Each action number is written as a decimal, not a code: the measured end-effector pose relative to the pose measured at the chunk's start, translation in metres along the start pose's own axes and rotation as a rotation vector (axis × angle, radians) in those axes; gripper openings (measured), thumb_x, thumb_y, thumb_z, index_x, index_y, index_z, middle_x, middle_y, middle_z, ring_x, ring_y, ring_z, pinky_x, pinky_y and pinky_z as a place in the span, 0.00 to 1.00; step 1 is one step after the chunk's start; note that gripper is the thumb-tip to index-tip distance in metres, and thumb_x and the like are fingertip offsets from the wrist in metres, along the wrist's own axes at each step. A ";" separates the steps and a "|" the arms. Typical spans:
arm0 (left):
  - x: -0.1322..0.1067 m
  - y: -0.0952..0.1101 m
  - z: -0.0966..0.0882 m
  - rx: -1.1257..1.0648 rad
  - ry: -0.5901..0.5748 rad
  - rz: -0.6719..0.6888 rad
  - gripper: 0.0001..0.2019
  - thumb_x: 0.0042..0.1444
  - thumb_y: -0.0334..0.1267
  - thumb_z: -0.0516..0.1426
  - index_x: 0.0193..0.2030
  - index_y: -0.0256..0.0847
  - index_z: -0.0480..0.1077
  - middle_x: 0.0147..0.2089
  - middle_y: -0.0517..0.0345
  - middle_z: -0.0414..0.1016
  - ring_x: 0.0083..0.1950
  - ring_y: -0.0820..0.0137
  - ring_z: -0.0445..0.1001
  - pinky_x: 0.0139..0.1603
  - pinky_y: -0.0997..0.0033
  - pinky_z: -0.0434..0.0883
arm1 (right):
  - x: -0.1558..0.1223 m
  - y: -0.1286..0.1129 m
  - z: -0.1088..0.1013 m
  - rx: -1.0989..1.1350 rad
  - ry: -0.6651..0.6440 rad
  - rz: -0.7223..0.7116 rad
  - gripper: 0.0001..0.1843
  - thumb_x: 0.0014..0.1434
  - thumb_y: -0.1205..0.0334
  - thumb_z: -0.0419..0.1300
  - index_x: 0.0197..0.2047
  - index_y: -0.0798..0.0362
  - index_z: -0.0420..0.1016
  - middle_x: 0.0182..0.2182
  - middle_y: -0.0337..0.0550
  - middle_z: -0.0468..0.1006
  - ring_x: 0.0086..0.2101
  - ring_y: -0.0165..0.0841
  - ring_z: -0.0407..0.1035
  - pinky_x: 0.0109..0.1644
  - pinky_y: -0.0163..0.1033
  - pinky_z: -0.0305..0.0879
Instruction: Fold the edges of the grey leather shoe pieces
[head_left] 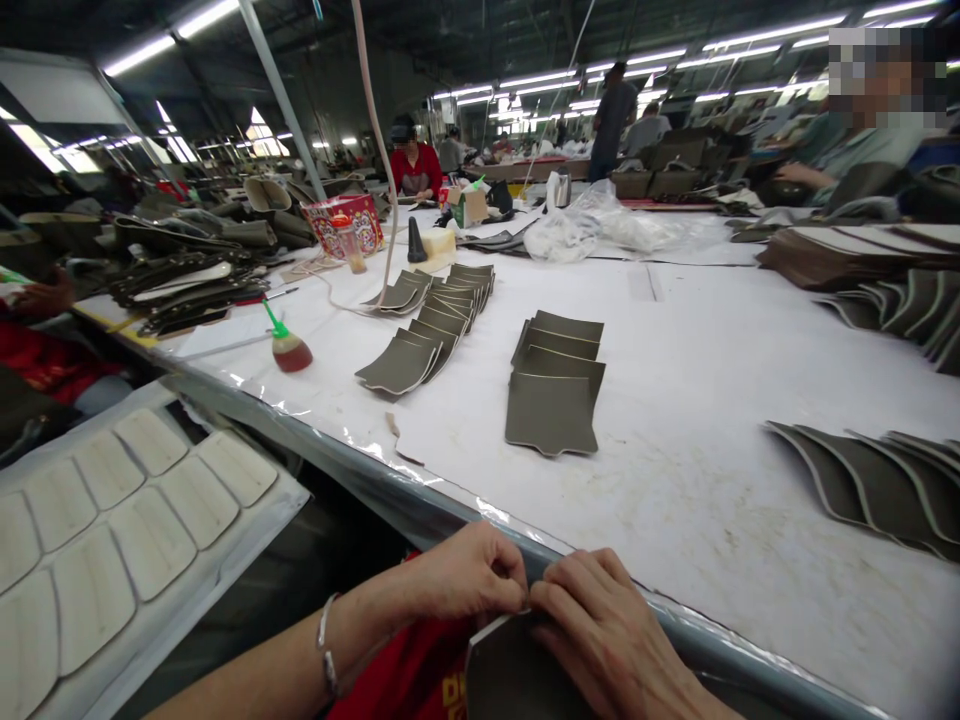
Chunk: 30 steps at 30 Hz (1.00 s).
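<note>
Both my hands meet just below the table's front edge, over my lap. My left hand [465, 575] pinches the top edge of a grey leather piece [510, 675] with its fingers curled. My right hand [607, 640] lies over the same piece, thumb and fingers pressed together at that top edge. A bracelet sits on my left wrist. Most of the piece is cut off by the picture's bottom edge.
On the white table [712, 450] lie a short stack of grey pieces [555, 390], a fanned row [427, 330] and more at the right [877, 485]. A glue bottle [289, 348] stands left. Pale pads [135, 510] lie on a tray. Other people work behind.
</note>
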<state>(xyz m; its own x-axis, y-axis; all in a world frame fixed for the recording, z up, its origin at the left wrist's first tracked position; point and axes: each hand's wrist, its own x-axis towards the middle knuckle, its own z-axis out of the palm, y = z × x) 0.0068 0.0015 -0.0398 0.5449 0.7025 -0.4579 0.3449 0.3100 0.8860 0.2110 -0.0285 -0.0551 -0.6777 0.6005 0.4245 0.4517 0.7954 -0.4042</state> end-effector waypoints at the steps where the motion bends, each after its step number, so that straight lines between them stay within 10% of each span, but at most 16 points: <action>1: 0.000 0.000 -0.001 0.003 -0.006 -0.002 0.05 0.40 0.35 0.55 0.24 0.36 0.70 0.20 0.65 0.62 0.23 0.76 0.58 0.24 0.76 0.54 | 0.000 0.000 0.000 0.012 -0.008 0.016 0.07 0.63 0.74 0.57 0.40 0.51 0.69 0.34 0.38 0.72 0.33 0.36 0.63 0.40 0.42 0.51; 14: -0.003 0.031 0.001 0.536 0.104 0.143 0.08 0.45 0.29 0.55 0.18 0.39 0.62 0.18 0.67 0.52 0.25 0.74 0.52 0.28 0.72 0.50 | 0.025 -0.003 -0.022 0.038 -0.325 0.174 0.08 0.58 0.71 0.66 0.35 0.51 0.70 0.40 0.41 0.74 0.42 0.40 0.65 0.45 0.47 0.61; 20: -0.015 0.054 -0.029 0.541 0.117 0.079 0.06 0.43 0.27 0.53 0.20 0.39 0.66 0.18 0.67 0.58 0.24 0.75 0.57 0.27 0.74 0.51 | 0.032 -0.028 -0.034 0.045 -0.069 -0.127 0.20 0.53 0.61 0.72 0.31 0.49 0.61 0.35 0.35 0.75 0.36 0.36 0.67 0.40 0.44 0.61; 30: -0.031 -0.012 -0.016 0.022 -0.099 0.046 0.24 0.62 0.54 0.49 0.37 0.33 0.74 0.28 0.59 0.67 0.25 0.74 0.63 0.26 0.76 0.63 | 0.006 -0.023 -0.013 0.275 -0.154 0.130 0.12 0.62 0.77 0.52 0.42 0.48 0.62 0.44 0.43 0.74 0.44 0.36 0.70 0.48 0.42 0.71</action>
<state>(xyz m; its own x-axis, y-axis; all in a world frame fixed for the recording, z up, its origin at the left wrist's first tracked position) -0.0269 -0.0138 -0.0349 0.6328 0.6485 -0.4232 0.3343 0.2642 0.9047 0.2042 -0.0422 -0.0328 -0.7136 0.6596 0.2361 0.3812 0.6483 -0.6591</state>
